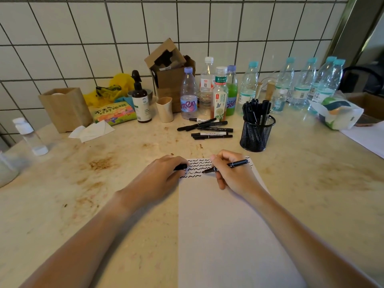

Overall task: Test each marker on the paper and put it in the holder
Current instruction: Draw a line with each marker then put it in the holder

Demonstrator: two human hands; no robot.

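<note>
- Marker (pixel 227 165) in the right hand (pixel 232 175): fingers pinch its barrel like a pen, uncapped tip down at the paper (pixel 224 225), at the end of the lowest row of black squiggles.
- Left hand (pixel 164 175) lies at the sheet's left edge, fingers curled round a small black piece, most likely the cap (pixel 181 167).
- Holder (pixel 257 134), a black mesh cup already stocked with markers, stands on the worktop (pixel 104 215) beyond the paper, to the right.
- Untested markers (pixel 207 129) lie in a loose cluster beyond the paper, left of the holder, near the bottles (pixel 189 96).
- Risk, as I judge it: the left hand barely covers the sheet's edge, so a firm stroke could drag the paper and smear fresh ink.
- Recapping could miss, since the cap sits partly hidden in the curled fingers; ink might then mark the skin.
- Dropping the marker into the crowded holder could tip the cup or jam it against the others.
- A reach for the cluster might knock the nearby bottles.
</note>
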